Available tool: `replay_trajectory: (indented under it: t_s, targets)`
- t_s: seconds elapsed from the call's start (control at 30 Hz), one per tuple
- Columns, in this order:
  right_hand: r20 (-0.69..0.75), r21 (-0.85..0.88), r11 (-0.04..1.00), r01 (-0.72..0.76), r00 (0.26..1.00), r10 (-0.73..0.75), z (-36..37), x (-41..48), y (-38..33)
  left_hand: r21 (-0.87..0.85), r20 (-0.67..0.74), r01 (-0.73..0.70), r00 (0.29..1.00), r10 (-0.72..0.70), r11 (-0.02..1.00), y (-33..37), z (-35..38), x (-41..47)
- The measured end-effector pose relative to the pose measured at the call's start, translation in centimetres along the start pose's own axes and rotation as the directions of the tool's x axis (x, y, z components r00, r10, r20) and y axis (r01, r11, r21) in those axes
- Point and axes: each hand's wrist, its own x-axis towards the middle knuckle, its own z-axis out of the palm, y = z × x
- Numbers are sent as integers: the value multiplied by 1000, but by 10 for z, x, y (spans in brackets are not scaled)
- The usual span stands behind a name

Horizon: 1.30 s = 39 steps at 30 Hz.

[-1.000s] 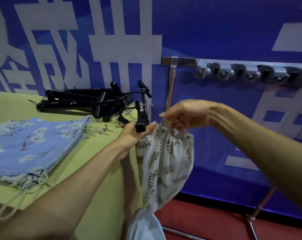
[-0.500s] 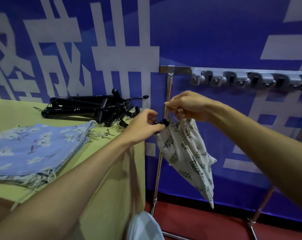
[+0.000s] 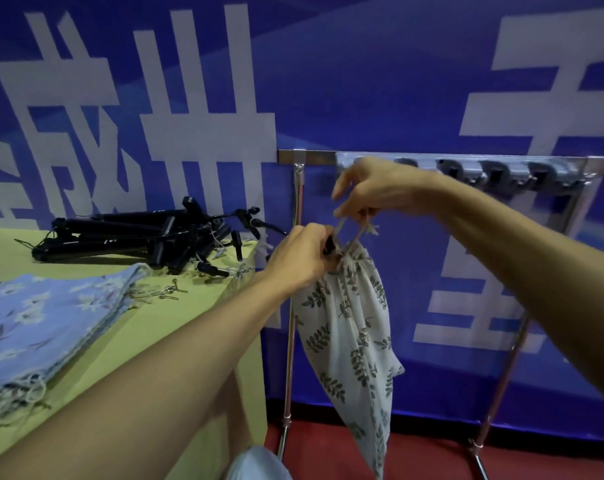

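A white drawstring bag with a green leaf print hangs in the air beside the table's right end. My left hand grips its gathered neck, with something small and black between the fingers. My right hand is just above and pinches the bag's pale drawstring loop, which runs taut down to the neck. Behind my right hand stands a metal rack whose top bar carries a row of grey hooks.
A yellow-green table fills the left. On it lie folded blue floral cloths, a heap of black clip hangers and a few small metal pins. A blue banner wall stands behind; the floor is red.
The bag's neck has been drawn tight. My right hand rose toward the rack's hooks with the drawstring loop, and my left hand moved onto the gathered neck.
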Motion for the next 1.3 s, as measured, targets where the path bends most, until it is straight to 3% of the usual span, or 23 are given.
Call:
replay_trajectory:
  t_s: [0.07,0.17,0.23,0.37,0.47,0.53,0.7,0.87,0.97,1.1,1.3]
  targets:
    - [15,-1,1000,-1,1000,1,-11,-3,1,66,17,-18,1000,17,998,3,2,5]
    - [56,-134,991,18,998,-10,-14,-6,8,106,78,6,997,-14,994,6,8,10]
    - [46,-111,992,67,997,-62,-12,-3,15,106,94,11,995,-21,994,6,11,12]
    - [16,29,986,167,986,-167,-14,6,29,-220,193,145,976,-102,965,10,3,11]
    - [-30,54,980,190,982,-188,-15,12,32,-520,296,278,946,-135,808,14,-6,12]
    - [-54,70,981,180,983,-177,-16,16,36,-593,319,334,933,-168,733,20,-9,16]
    - [-46,-24,988,154,987,-155,-29,10,53,-545,206,327,945,-255,772,25,-5,30]
    - [-121,296,951,89,991,-55,-38,4,74,-629,132,240,970,-202,739,39,-7,44]
    - [-203,321,941,104,978,-39,-37,14,78,-644,83,181,982,-168,743,42,-8,56]
    - [-282,303,944,128,959,-39,-26,36,74,-488,0,189,976,-216,852,36,-10,73]
    - [-394,254,962,102,919,7,-22,82,68,-330,-164,169,959,-233,929,20,-8,109]
